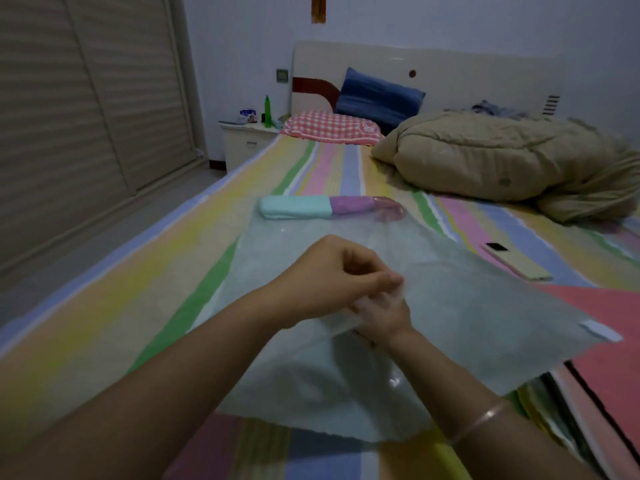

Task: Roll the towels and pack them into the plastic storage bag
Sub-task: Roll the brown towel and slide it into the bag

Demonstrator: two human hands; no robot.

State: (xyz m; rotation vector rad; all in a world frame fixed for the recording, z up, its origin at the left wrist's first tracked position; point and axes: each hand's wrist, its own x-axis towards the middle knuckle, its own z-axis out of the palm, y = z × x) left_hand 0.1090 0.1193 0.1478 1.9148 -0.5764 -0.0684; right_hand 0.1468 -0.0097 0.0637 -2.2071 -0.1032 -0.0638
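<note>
Closest in, a thin bangle (485, 420) sits on the right wrist. Both hands meet over the middle of the plastic storage bag (467, 306), which lies spread and cloudy across the striped sheet (104, 323). The left hand (325, 275) has its fingers curled, thumb and fingertips pinching a fold of the film. The right hand (381, 315) is just below, touching it and half veiled by plastic. It looks to be pinching the same fold, though it's blurry.

Past the bag's far edge are three rolled towels end to end: teal towel (294, 207), purple towel (349, 205) and pink towel (388, 208). The pink one shows through plastic, and I can't tell if it's inside or underneath.

A phone (516, 262) lies off to the right, with a beige duvet (502, 157) and a checked pillow (332, 128) further back.
</note>
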